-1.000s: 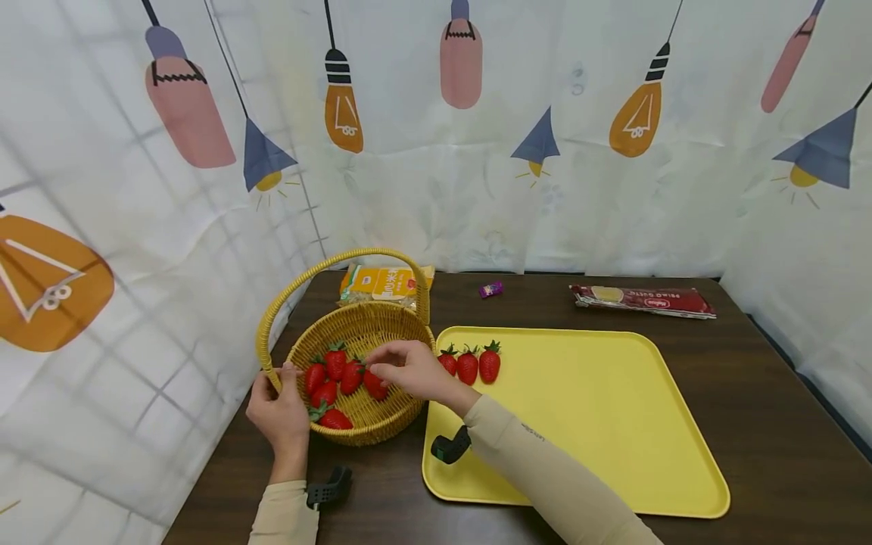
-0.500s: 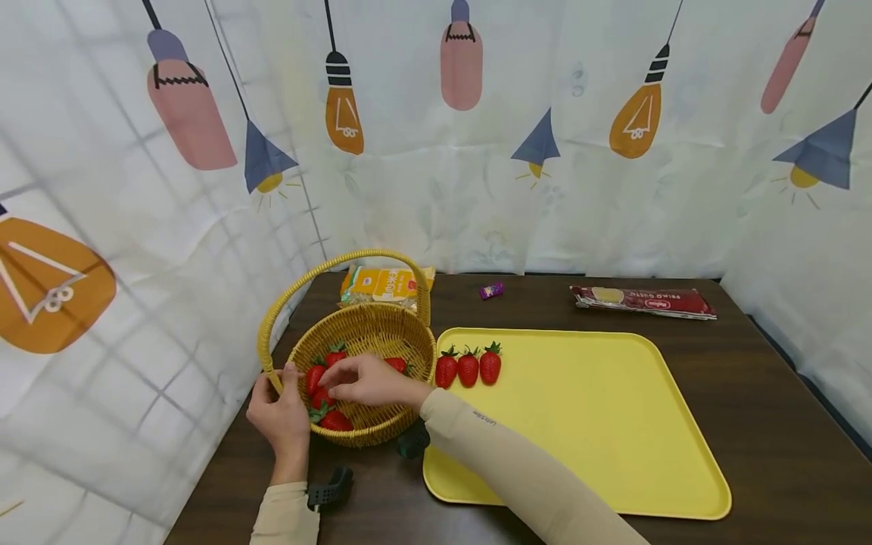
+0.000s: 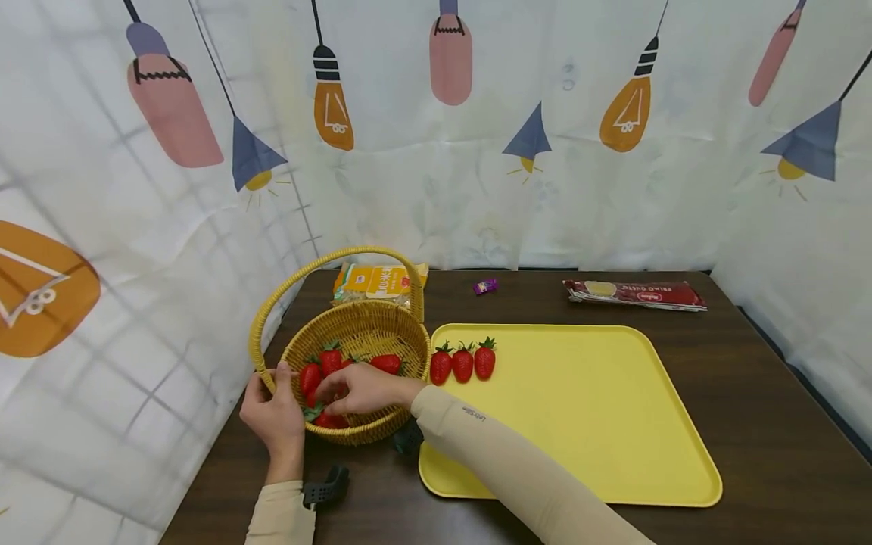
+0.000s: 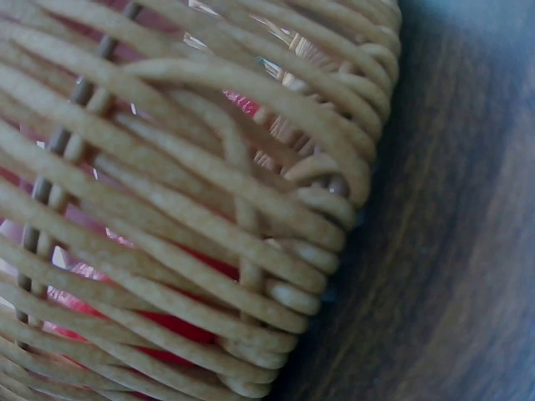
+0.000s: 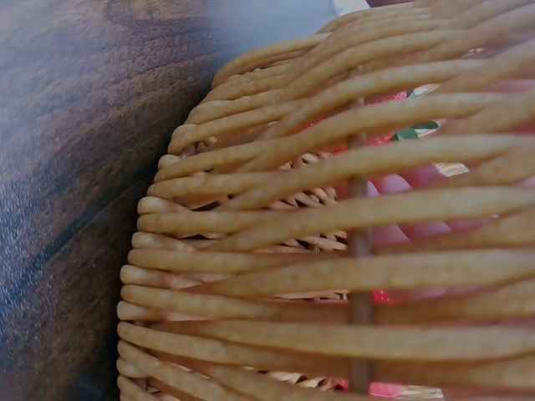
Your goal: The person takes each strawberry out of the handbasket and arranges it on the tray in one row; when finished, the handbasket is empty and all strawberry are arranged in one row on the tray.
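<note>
A yellow woven basket (image 3: 368,325) with a tall arched handle stands at the left of the table, with several red strawberries (image 3: 386,364) inside. My left hand (image 3: 275,416) grips its left rim at the foot of the handle. Inside the basket, my right hand (image 3: 371,390) has bent fingers down among the front strawberries. Whether they pinch one is hidden. Both wrist views look at the basket's woven wall (image 4: 209,192). Through the weave in the right wrist view, fingers (image 5: 405,213) show beside red fruit.
Right of the basket lies a yellow tray (image 3: 579,416), with 3 strawberries (image 3: 462,365) in a row at its upper left corner. Along the back are a yellow snack bag (image 3: 375,282), a small purple-wrapped candy (image 3: 486,286) and a red biscuit packet (image 3: 640,294).
My right hand has moved left and slightly nearer me inside the basket. One strawberry now lies farther right and back in it. My left hand keeps its hold on the rim.
</note>
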Tool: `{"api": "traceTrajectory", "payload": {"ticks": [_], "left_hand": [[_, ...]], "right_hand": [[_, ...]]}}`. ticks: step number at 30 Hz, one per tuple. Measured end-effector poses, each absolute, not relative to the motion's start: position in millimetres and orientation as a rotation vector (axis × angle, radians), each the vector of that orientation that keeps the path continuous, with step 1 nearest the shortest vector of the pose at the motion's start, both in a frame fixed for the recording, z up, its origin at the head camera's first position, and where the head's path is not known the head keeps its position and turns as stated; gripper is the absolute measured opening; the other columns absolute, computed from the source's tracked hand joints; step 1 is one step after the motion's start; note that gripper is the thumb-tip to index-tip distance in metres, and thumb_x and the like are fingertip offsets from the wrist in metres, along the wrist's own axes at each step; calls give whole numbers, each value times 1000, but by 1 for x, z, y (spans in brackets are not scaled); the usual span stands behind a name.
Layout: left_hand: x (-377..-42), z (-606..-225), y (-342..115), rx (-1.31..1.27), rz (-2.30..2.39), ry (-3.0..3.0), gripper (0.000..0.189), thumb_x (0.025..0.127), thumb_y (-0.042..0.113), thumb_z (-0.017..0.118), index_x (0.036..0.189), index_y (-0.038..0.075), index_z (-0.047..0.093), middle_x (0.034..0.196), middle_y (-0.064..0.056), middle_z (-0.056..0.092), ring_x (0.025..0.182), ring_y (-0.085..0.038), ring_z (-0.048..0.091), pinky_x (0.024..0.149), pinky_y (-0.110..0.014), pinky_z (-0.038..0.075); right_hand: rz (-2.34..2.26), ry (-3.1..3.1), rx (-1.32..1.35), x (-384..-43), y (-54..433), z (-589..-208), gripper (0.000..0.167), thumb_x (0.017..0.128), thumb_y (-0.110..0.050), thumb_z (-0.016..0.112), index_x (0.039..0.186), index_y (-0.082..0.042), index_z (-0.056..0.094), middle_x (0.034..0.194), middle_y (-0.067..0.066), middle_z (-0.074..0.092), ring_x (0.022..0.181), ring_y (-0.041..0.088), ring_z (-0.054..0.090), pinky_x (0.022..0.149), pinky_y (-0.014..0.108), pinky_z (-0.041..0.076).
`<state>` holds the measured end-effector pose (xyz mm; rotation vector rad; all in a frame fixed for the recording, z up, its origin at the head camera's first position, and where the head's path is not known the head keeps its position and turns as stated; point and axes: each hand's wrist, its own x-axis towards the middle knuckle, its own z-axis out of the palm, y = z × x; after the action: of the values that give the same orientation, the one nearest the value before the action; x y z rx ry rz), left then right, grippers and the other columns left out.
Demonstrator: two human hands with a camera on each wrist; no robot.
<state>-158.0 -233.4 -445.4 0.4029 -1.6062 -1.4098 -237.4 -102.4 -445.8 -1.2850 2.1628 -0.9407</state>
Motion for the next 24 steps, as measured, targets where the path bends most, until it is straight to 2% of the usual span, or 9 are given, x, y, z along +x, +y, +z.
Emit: {"api": "traceTrajectory", "payload": {"ticks": [4,7,12,16,20,24], "left_hand": [[-158,-445,-234,409,-1410,-1593,40,94,25,66,85,-14,62,71,2,66,63,-9,46,63,-27,33],[-158,-446,-234,407,-1410,-1589,38,94,23,66,84,-13,63,72,-5,67,63,-9,45,63,-27,32],[-159,-446,-233,404,-1400,-1604,31,94,16,65,83,-13,62,70,6,66,64,-6,50,62,-25,34],[-159,-445,-231,397,-1389,-1603,28,94,12,65,84,-14,62,71,14,64,68,-3,54,64,-25,36],[-158,-444,-232,394,-1376,-1598,29,94,13,65,83,-13,62,71,11,65,68,-3,55,64,-24,37],[-155,-444,-233,394,-1366,-1605,32,95,17,65,83,-13,62,72,1,68,68,-3,55,64,-24,37]], "right_hand": [[-854,2090,-1322,-237,-102,-446,37,92,-20,67,128,-13,64,117,-11,66,94,-7,59,81,11,45],[-816,2044,-1355,-236,-102,-446,37,92,-18,66,129,-14,64,119,-13,65,96,-7,59,82,11,45],[-828,1993,-1357,-237,-99,-446,37,92,-10,63,129,-14,64,122,-12,64,101,-6,58,84,12,45],[-836,2006,-1332,-237,-98,-444,37,91,-12,62,128,-16,64,119,-14,64,100,-5,58,84,13,45],[-902,2027,-1267,-234,-98,-442,36,90,-14,62,126,-16,65,114,-14,64,96,-4,58,82,15,46],[-1002,2045,-1195,-231,-97,-439,32,91,-16,61,123,-16,65,109,-13,64,91,-1,57,80,17,47]]}}
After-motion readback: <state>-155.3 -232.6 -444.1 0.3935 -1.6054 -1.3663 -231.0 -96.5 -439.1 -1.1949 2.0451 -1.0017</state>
